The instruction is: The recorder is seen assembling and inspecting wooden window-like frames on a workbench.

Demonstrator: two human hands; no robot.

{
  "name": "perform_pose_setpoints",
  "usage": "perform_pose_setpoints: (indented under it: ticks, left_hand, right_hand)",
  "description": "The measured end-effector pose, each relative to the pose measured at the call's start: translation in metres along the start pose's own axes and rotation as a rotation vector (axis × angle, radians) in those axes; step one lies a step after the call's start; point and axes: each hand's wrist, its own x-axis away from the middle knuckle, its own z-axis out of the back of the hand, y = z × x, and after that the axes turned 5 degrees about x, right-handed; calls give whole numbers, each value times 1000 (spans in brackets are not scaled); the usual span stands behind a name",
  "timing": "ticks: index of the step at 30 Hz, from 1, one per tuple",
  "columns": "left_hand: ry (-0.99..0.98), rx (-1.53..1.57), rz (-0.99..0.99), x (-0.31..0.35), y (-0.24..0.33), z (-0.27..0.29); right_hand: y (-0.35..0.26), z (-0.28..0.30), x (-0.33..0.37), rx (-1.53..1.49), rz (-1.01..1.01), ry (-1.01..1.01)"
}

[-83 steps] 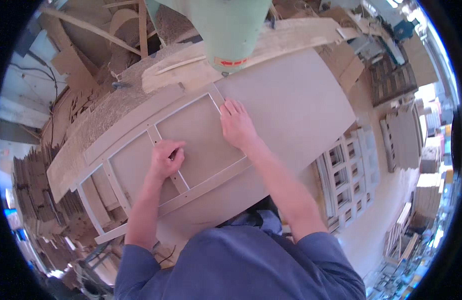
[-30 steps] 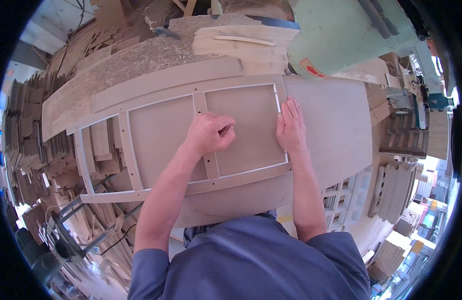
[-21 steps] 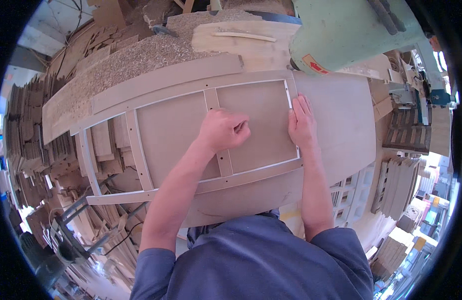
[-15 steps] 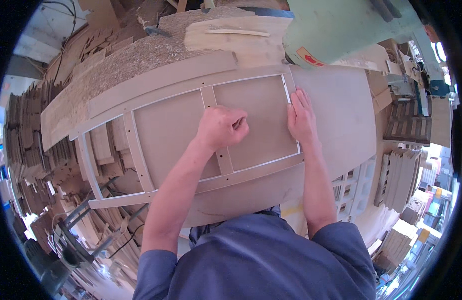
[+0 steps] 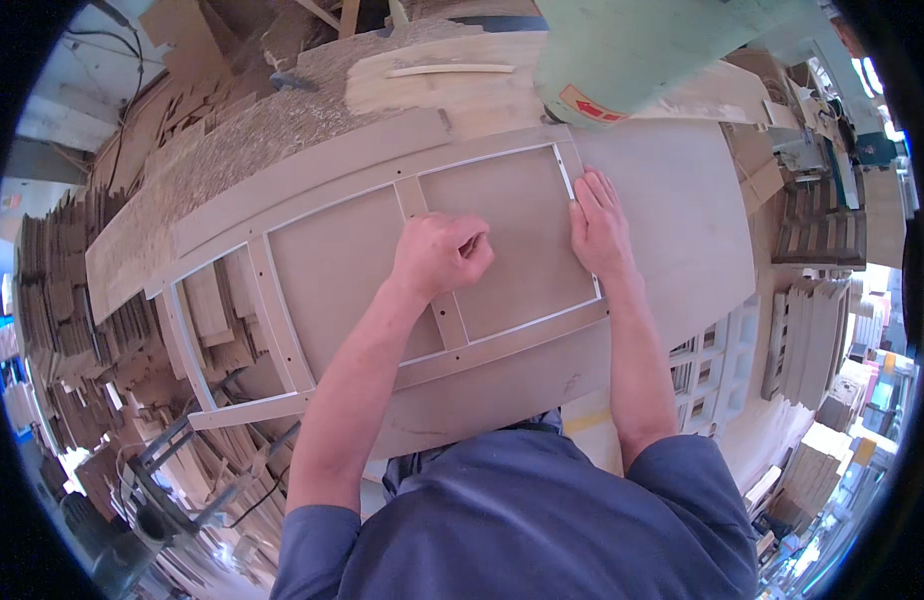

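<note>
A ladder-like wooden frame (image 5: pixel 522 336) with pale inner edges and small dark holes lies across a large flat board (image 5: pixel 682 225). Its left end reaches past the board's edge. My left hand (image 5: pixel 438 252) is curled into a fist over the middle crosspiece (image 5: pixel 412 197), covering part of it. A dark hollow shows inside the fist, with no object visible in it. At the frame's right end rail (image 5: pixel 564 172), my right hand (image 5: pixel 604 232) lies flat with fingers stretched away from me, the thumb side against the rail. It grips nothing.
A green machine body (image 5: pixel 637 60) with a red arrow label overhangs the far side. Beyond the frame lie a long flat board (image 5: pixel 312 175) and a thin wood strip (image 5: pixel 452 70). Stacked wooden pieces (image 5: pixel 57 270) stand at left, pale panels (image 5: pixel 807 340) at right.
The whole view has shifted and turned slightly, so the frame's left end appears lower. Both hands keep the same pose and place on the frame.
</note>
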Motion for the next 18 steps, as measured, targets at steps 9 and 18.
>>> perform_pose_setpoints:
  ticks: [9, 18]
  left_hand:
    - [15, 35, 8, -10, 7, -13]
    - [12, 68, -2, -19, 11, -28]
  right_hand:
    - [18, 2, 0, 18, 6, 9]
    - [37, 6, 2, -12, -13, -6]
